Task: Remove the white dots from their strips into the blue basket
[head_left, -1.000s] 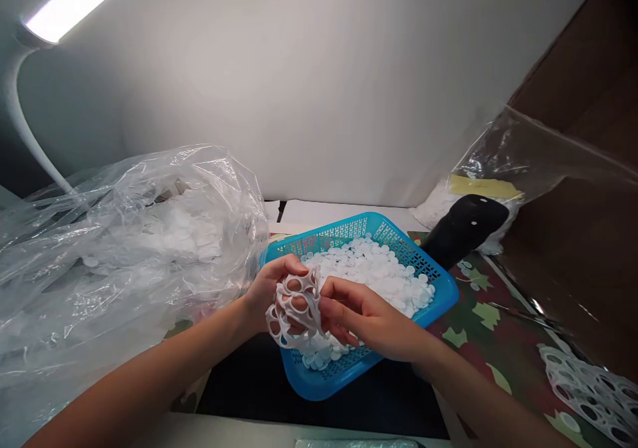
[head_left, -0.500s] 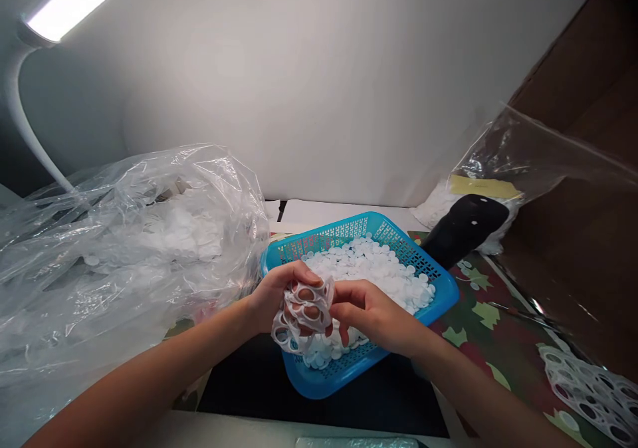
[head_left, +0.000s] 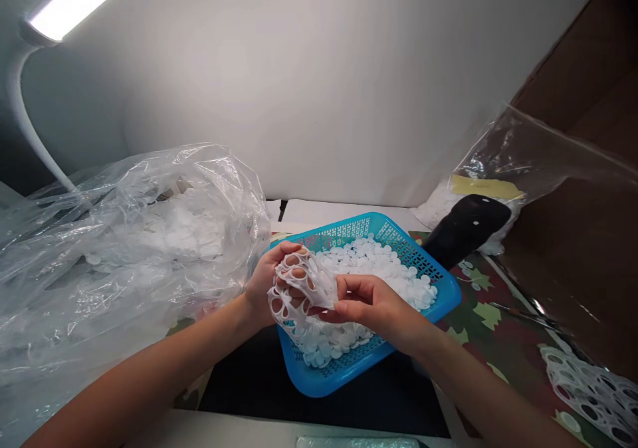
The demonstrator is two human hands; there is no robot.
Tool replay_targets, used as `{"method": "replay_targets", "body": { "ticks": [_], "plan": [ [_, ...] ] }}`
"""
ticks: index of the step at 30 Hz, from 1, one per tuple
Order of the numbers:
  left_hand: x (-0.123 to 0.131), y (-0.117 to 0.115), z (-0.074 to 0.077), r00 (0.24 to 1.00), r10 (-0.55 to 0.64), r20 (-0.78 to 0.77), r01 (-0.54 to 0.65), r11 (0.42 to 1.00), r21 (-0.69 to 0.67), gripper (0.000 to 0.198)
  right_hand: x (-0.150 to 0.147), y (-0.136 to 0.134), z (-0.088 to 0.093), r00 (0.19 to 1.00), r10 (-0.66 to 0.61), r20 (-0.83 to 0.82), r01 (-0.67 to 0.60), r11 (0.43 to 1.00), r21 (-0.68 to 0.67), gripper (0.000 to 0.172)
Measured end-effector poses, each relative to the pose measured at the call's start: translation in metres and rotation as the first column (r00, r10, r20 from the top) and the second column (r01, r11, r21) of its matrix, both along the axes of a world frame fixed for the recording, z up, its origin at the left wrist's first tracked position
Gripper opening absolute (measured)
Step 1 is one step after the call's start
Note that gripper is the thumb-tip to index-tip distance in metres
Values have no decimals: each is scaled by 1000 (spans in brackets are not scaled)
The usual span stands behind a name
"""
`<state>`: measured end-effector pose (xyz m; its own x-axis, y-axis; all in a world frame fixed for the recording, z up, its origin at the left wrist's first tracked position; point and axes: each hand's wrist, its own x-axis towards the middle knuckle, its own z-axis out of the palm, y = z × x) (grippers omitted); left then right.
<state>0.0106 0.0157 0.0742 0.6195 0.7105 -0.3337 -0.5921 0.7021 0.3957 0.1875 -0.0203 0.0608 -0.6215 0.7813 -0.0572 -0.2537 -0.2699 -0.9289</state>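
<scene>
Over the near left part of a blue plastic basket (head_left: 319, 385), my left hand (head_left: 266, 285) grips a white sheet full of round holes (head_left: 299, 278), its thumb along the top edge. My right hand (head_left: 371, 308) pinches the right end of the same sheet between thumb and fingers. The sheet is bent and stretched between both hands; part of the left fingers is hidden behind it. Below and beyond lie many small white discs (head_left: 379, 268) heaped in the basket.
A large clear plastic bag (head_left: 214, 169) with white pieces fills the left side under a lamp (head_left: 74, 2). Behind the basket's right rim is a black object (head_left: 463, 225). Another holed white sheet (head_left: 588, 391) lies at the right on a leaf-patterned cloth (head_left: 486, 315).
My left hand has shifted slightly up and left. The holed sheet is now spread wider, and my right fingers have closed on its right end.
</scene>
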Motion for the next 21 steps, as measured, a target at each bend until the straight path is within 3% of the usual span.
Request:
{"method": "replay_targets", "body": {
  "ticks": [4, 17, 21],
  "plan": [
    [1, 0, 3, 998, 30, 64, -28, 999, -25, 40, 0, 0, 2, 998, 42, -41, -41, 999, 26, 17],
    [1, 1, 1, 996, 65, 67, -66, 998, 3, 40, 2, -2, 4, 989, 78, -122, -82, 996, -26, 19],
    [1, 0, 1, 989, 57, 136, -58, 998, 6, 39, 2, -1, 1, 993, 69, -94, -66, 997, 41, 20]
  ]
}}
